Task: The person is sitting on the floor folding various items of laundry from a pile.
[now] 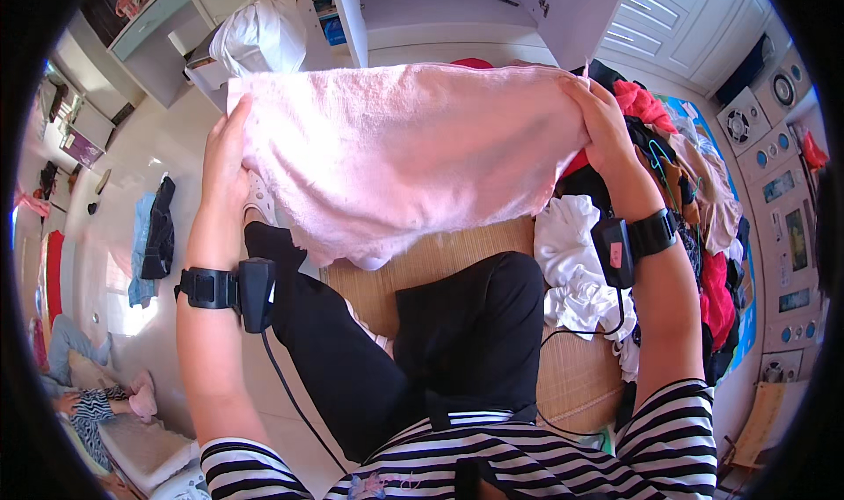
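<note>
A pale pink towel [413, 148] with a fuzzy surface hangs stretched out in front of me, above my knees. My left hand [227, 148] is closed on its upper left corner, the thumb lying along the edge. At the opposite upper corner, my right hand [605, 124] pinches the cloth with the thumb in front. The top edge runs nearly straight between both hands, while the lower edge droops unevenly. Fingers behind the cloth are hidden. White satiny cloth [576, 245] lies crumpled below my right hand.
Heaped clothes [694, 192] with hangers spread along the right. A woven mat [580, 386] lies under my legs. Ahead stands an open white cabinet [448, 7], with a white bag [261, 38] to its left. Dark and blue garments [156, 236] lie on the left floor; another person [88, 403] is at lower left.
</note>
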A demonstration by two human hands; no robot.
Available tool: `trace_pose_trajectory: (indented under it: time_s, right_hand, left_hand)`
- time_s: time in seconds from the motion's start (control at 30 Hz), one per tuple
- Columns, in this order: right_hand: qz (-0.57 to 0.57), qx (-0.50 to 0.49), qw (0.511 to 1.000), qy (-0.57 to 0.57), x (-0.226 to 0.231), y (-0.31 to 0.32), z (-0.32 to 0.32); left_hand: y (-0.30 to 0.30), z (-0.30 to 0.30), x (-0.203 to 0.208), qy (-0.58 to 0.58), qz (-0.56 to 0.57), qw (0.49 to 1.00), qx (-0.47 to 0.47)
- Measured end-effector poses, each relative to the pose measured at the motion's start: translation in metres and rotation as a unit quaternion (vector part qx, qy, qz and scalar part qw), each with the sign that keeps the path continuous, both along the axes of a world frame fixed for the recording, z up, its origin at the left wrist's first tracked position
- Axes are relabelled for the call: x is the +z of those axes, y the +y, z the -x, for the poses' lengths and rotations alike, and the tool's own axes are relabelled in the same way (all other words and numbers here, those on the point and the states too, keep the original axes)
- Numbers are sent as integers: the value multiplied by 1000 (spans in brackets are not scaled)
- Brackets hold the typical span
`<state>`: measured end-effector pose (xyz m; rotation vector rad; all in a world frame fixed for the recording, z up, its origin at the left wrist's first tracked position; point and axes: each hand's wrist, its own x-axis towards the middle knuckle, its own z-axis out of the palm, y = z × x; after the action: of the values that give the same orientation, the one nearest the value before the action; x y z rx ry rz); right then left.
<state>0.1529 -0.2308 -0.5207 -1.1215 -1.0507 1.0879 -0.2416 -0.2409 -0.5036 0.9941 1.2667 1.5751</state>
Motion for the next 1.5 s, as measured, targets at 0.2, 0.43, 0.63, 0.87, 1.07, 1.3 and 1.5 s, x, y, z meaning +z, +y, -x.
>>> trace_pose_trajectory:
  time_s: [0.2,0.43,0.63,0.87,1.07,1.3,1.5]
  right_hand:
    - [23,257,957,133,25,-33,68]
    - [-259,289,891,-237,42,-51,103]
    - [-218,114,920,-306,7,-22,53]
    - [-42,200,922,-328,-27,-6,42]
    - [-182,-16,916,-356,18,30,23]
    - [-255,109,865,-418,-4,-40,12]
    - [-94,100,874,-467,-166,-53,-4]
  left_hand:
    - [-27,-75,14,73,54,982,-169]
    - [-54,-115,5,138,-139,951,-241]
    - [-55,-99,21,44,-80,960,-265]
    - [-10,-75,-7,217,11,945,-245]
    - [29,-81,-3,228,-41,954,-190]
    - [-4,-83,-73,129,-67,962,-230]
    - [-22,-108,-258,356,-68,917,-168]
